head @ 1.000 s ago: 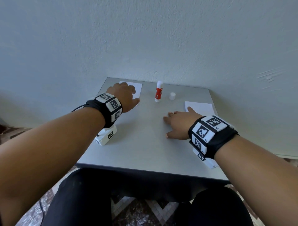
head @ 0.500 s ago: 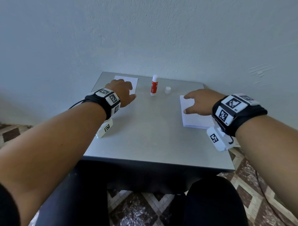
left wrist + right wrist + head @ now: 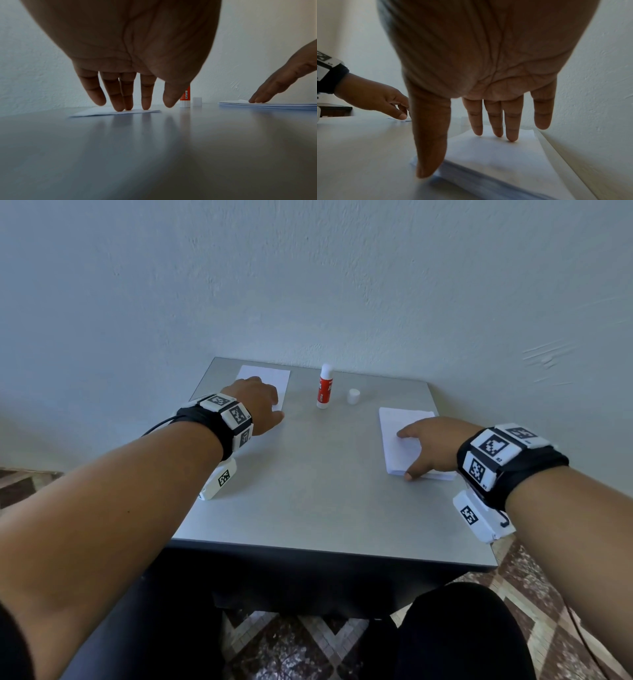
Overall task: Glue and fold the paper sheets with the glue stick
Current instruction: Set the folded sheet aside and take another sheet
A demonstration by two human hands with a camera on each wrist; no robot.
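Fingers of the right hand lie straight on the paper stack at the table's right side, thumb at its near edge, grasping nothing. Left hand presses straight fingertips on a single sheet, possibly folded, at far left. Between them the uncapped glue stick stands upright, its white cap just beside it

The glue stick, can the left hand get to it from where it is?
Probably yes. The left hand rests on a paper right beside the upright glue stick, and only bare table lies between them.
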